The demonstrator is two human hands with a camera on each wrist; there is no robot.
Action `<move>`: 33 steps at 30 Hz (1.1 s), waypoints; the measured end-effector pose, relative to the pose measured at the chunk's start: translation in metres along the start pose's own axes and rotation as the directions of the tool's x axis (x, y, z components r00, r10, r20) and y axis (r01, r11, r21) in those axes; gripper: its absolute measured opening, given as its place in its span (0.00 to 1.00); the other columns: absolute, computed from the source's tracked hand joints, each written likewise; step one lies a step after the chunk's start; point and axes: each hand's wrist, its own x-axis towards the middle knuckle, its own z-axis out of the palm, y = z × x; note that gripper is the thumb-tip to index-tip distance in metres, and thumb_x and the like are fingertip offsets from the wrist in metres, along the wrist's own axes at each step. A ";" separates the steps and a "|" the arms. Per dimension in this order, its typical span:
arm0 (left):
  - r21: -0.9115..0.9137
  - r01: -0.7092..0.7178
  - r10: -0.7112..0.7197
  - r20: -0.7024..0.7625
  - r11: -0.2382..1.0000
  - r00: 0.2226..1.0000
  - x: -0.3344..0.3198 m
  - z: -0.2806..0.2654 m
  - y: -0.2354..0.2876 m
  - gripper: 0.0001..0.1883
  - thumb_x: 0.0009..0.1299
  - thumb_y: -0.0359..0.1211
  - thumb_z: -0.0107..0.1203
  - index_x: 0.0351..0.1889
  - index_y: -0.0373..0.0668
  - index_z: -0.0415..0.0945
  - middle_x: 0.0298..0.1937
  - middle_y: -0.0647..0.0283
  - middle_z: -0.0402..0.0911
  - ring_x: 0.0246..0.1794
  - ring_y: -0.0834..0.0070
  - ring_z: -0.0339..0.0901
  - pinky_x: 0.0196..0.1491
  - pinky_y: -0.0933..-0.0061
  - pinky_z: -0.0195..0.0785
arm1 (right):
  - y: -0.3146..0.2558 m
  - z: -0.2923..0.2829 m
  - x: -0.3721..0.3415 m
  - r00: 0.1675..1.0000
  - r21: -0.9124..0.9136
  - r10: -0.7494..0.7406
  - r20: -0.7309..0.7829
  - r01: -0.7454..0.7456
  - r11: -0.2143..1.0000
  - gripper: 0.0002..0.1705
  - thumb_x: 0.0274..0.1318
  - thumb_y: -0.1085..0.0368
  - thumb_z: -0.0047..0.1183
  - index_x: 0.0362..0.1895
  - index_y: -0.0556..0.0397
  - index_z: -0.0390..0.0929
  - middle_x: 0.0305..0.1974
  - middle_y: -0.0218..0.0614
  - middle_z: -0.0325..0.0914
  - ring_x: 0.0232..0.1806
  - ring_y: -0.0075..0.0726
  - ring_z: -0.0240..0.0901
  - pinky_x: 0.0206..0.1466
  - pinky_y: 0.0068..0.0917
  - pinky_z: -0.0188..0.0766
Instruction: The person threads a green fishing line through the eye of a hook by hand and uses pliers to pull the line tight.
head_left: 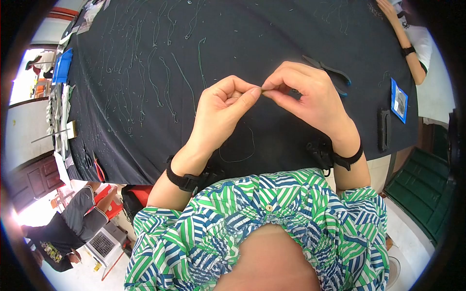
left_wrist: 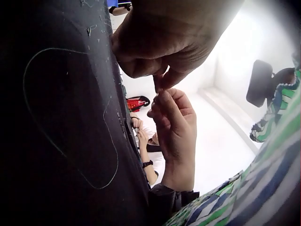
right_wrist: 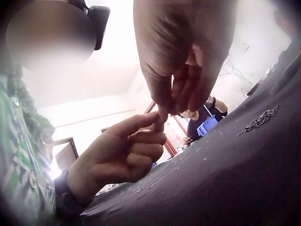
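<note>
- In the head view we saw the left hand (head_left: 221,104) and the right hand (head_left: 308,94) meeting fingertip to fingertip above the desk (head_left: 291,39), both pinching a tiny bit of cord (head_left: 262,91).
- That bit of cord lay straight between the two hands, neither one nearer; the little of it we could see seemed to run crosswise, from one pinch to the other, and we judged this line to be the relation that mattered most.
- A loose thread loop (head_left: 254,144) curved below the pinch, on the wearer's side and nearer the left hand; we could not tell whether it joined the cord.
- The pliers (head_left: 335,72) lay just beyond the right hand, and the looped cords (head_left: 167,82) were spread beyond and to the left of the left hand.
- In the left wrist view we looked past the left hand to the right, their tips together and raised off the dark cloth; the cord itself was too small to make out.
- In the right wrist view we found the same meeting of tips, the left hand's other fingers curled in, with a dark heap (right_wrist: 259,120) farther along the desk.
</note>
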 end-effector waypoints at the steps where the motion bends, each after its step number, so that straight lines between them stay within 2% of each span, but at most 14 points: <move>1: -0.016 0.005 -0.005 0.003 1.000 1.000 0.000 0.000 0.001 0.08 0.73 0.32 0.61 0.38 0.37 0.80 0.22 0.81 0.70 0.23 0.96 0.58 0.27 0.87 0.49 | 0.000 0.000 0.000 1.000 0.000 0.007 0.001 -0.007 1.000 0.08 0.47 0.76 0.65 0.34 0.56 0.81 0.30 0.33 0.79 0.28 0.28 0.78 0.30 0.23 0.72; 9: -0.093 0.029 -0.026 0.028 0.995 0.999 0.000 -0.001 0.002 0.07 0.74 0.32 0.61 0.38 0.38 0.79 0.23 0.81 0.72 0.23 0.96 0.58 0.27 0.88 0.48 | -0.001 0.000 0.002 0.998 -0.051 -0.063 -0.025 0.062 0.997 0.09 0.46 0.76 0.66 0.33 0.56 0.81 0.29 0.33 0.79 0.27 0.30 0.77 0.29 0.23 0.72; 12: -0.070 0.010 -0.008 0.018 0.998 1.000 0.000 0.000 -0.001 0.06 0.74 0.33 0.60 0.38 0.39 0.79 0.22 0.82 0.67 0.19 0.96 0.54 0.23 0.88 0.42 | -0.001 0.001 0.002 0.996 -0.062 -0.079 -0.029 0.077 0.995 0.09 0.45 0.76 0.66 0.32 0.55 0.81 0.28 0.33 0.78 0.27 0.30 0.77 0.29 0.24 0.71; 15: -0.106 0.040 -0.037 0.033 0.994 0.999 0.000 -0.002 0.001 0.07 0.73 0.32 0.61 0.37 0.38 0.79 0.22 0.82 0.69 0.22 0.96 0.57 0.27 0.88 0.48 | -0.001 0.002 0.002 0.996 -0.068 -0.087 -0.030 0.085 0.994 0.09 0.45 0.76 0.66 0.32 0.55 0.81 0.28 0.33 0.78 0.27 0.31 0.76 0.29 0.25 0.70; 25: -0.008 -0.027 0.027 0.015 1.000 1.000 0.002 -0.002 -0.004 0.06 0.73 0.31 0.61 0.37 0.38 0.79 0.22 0.82 0.69 0.22 0.96 0.57 0.26 0.88 0.48 | 0.000 0.001 0.003 0.995 -0.062 -0.091 -0.028 0.089 0.994 0.09 0.44 0.76 0.65 0.31 0.55 0.80 0.28 0.33 0.77 0.28 0.35 0.76 0.30 0.27 0.70; 28: 0.005 -0.040 0.039 0.007 0.999 0.999 0.001 -0.001 -0.003 0.06 0.73 0.31 0.60 0.38 0.39 0.79 0.24 0.82 0.70 0.22 0.96 0.58 0.26 0.90 0.48 | 0.002 0.000 0.001 0.998 -0.018 -0.067 -0.004 0.067 0.998 0.06 0.50 0.75 0.63 0.34 0.55 0.81 0.30 0.34 0.79 0.29 0.32 0.77 0.31 0.26 0.70; 31: -0.054 -0.018 0.016 -0.033 0.998 0.999 -0.001 0.001 0.006 0.06 0.73 0.31 0.61 0.37 0.38 0.78 0.22 0.82 0.69 0.21 0.97 0.57 0.25 0.89 0.48 | 0.005 -0.003 0.001 0.991 0.119 0.131 -0.011 -0.129 0.984 0.05 0.59 0.72 0.58 0.40 0.57 0.82 0.34 0.34 0.82 0.30 0.27 0.77 0.32 0.24 0.72; 32: -0.096 -0.019 0.015 -0.035 0.995 0.999 -0.001 -0.001 0.010 0.06 0.73 0.31 0.60 0.37 0.38 0.78 0.23 0.82 0.70 0.21 0.97 0.57 0.25 0.89 0.48 | 0.010 -0.003 -0.001 0.967 0.204 0.250 0.051 -0.255 0.945 0.11 0.65 0.68 0.54 0.50 0.56 0.80 0.42 0.34 0.84 0.34 0.22 0.77 0.33 0.22 0.74; 33: -0.138 -0.019 0.014 -0.037 0.990 0.999 -0.001 -0.002 0.012 0.06 0.73 0.31 0.60 0.37 0.38 0.78 0.23 0.82 0.70 0.20 0.97 0.57 0.24 0.89 0.48 | 0.010 0.000 -0.002 0.943 0.335 0.314 0.109 -0.332 0.882 0.14 0.66 0.67 0.54 0.53 0.56 0.78 0.44 0.36 0.83 0.35 0.24 0.78 0.34 0.22 0.75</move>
